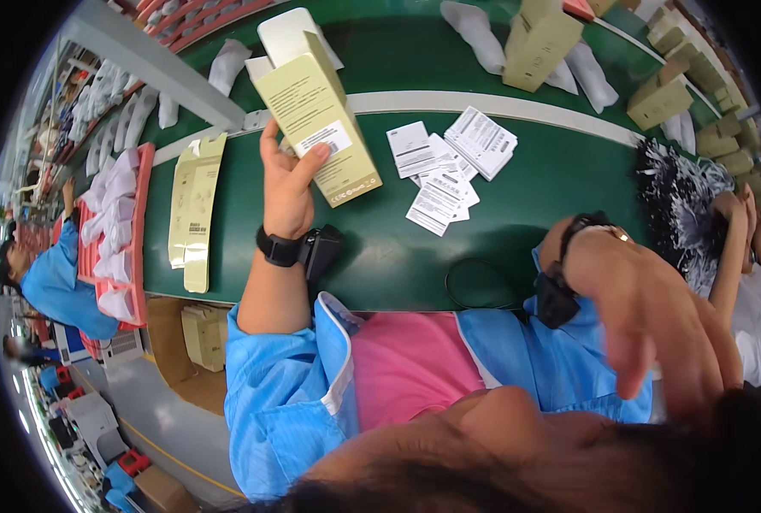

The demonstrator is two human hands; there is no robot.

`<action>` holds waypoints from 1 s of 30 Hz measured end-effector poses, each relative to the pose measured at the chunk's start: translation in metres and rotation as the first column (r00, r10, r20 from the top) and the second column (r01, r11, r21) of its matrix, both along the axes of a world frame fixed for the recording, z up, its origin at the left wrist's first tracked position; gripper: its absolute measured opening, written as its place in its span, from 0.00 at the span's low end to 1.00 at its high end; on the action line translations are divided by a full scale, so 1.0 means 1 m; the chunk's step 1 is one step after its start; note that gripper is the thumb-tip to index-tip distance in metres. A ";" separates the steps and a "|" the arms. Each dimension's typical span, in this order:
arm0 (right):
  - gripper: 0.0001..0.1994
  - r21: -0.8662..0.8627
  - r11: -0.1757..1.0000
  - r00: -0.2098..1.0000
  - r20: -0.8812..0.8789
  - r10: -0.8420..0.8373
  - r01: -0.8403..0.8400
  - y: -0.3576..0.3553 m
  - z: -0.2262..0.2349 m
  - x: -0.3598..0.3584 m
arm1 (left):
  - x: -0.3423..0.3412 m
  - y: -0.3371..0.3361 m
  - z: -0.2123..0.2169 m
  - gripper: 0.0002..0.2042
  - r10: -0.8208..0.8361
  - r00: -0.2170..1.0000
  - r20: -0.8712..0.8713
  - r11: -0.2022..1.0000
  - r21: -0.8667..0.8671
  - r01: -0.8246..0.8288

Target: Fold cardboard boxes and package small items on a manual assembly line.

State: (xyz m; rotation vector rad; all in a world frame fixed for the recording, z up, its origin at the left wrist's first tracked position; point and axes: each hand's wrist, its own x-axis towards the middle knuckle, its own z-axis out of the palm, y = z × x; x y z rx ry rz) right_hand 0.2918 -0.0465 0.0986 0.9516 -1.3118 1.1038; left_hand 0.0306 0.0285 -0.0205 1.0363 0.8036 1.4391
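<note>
My left hand (295,184) is closed round a tall olive-yellow carton box (321,120), held tilted above the green table. The box's top end is open, with white flaps standing up; a white label shows beside my thumb. My right hand (654,299) is raised close to the camera at the right, partly blurred, with its fingers stretched down and apart and nothing visible in them. Below and between the hands, a loose pile of white printed cards (449,167) lies on the table. A flattened yellow carton (195,214) rests left of my left hand.
Across a pale rail, the green belt (389,60) carries white-wrapped items (474,34) and an upright carton (541,43). A pink rack (141,231) with white-wrapped pieces stands left. A grey post (158,64) rises there. A co-worker (64,274) is at far left; another person's arm (734,248) is right.
</note>
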 end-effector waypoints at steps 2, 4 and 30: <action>0.13 0.082 0.997 0.980 -0.197 0.032 -0.016 -0.004 -0.002 0.005 | 0.002 -0.002 0.001 0.37 0.024 1.000 0.002 1.000 0.004 -0.024; 0.13 0.142 0.989 0.952 -0.296 0.084 -0.043 0.001 0.001 0.009 | 0.003 -0.001 -0.001 0.37 0.026 1.000 0.017 1.000 0.000 -0.026; 0.10 0.317 0.019 -0.089 0.322 -0.943 0.948 0.123 -0.065 -0.029 | -0.015 0.001 -0.010 0.39 0.178 0.952 -0.250 0.967 0.225 -0.122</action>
